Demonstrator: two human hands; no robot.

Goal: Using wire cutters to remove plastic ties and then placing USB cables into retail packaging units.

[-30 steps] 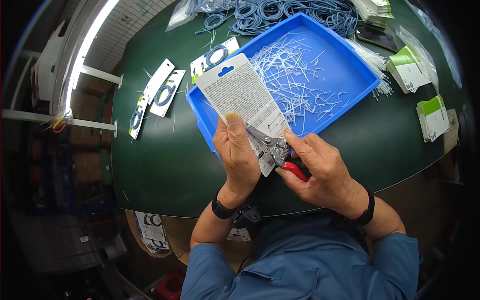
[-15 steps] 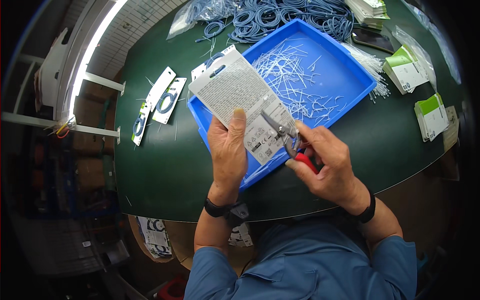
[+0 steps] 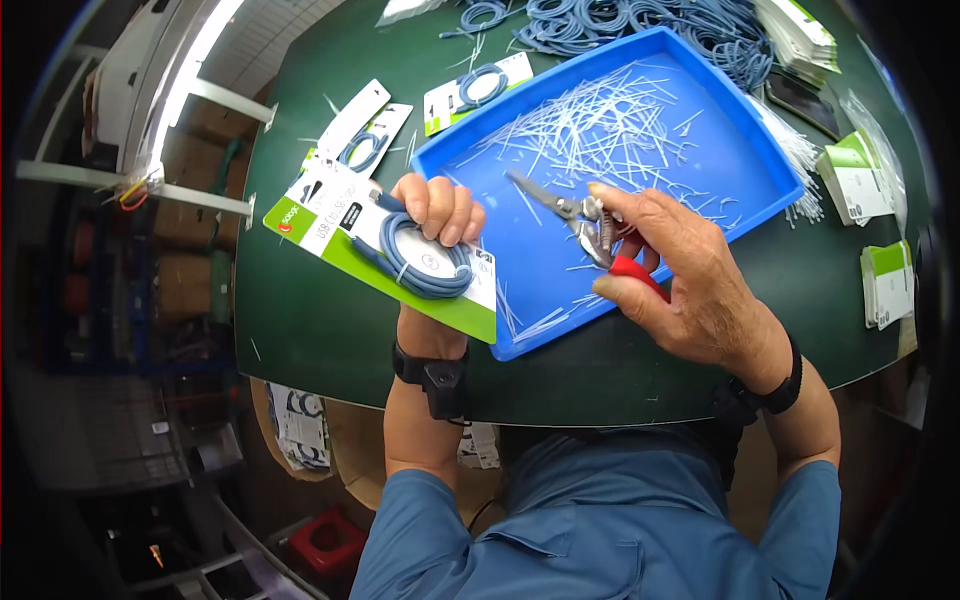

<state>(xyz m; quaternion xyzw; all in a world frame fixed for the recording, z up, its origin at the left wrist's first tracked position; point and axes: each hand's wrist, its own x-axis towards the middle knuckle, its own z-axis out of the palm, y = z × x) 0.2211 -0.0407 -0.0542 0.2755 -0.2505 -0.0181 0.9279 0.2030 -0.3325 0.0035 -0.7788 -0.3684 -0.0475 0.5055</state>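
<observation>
My left hand [image 3: 440, 208] grips a green-and-white cable card [image 3: 350, 232], fingers curled over its upper edge. A coiled blue cable [image 3: 425, 265] is fastened to the card's front, which faces up, with a white tie across the coil. In my right hand [image 3: 690, 265] is a pair of red-handled pruning snips [image 3: 590, 225], blades slightly apart and pointing up and left. Below the snips lies a blue tray [image 3: 720, 130] holding many loose white cable-tie pieces [image 3: 600, 115]. The card overlaps the tray's near left corner; snips and card are apart.
More carded cables [image 3: 480, 88] lie left of and behind the tray. Blue cable coils [image 3: 600, 25] are heaped at the far edge. Stacks of cards [image 3: 860, 180], a dark phone [image 3: 803, 103] and a bundle of white ties [image 3: 795, 150] sit to the right.
The card has turned from its printed back to its cable side and moved left and down. The snips have come away from it, staying over the tray.
</observation>
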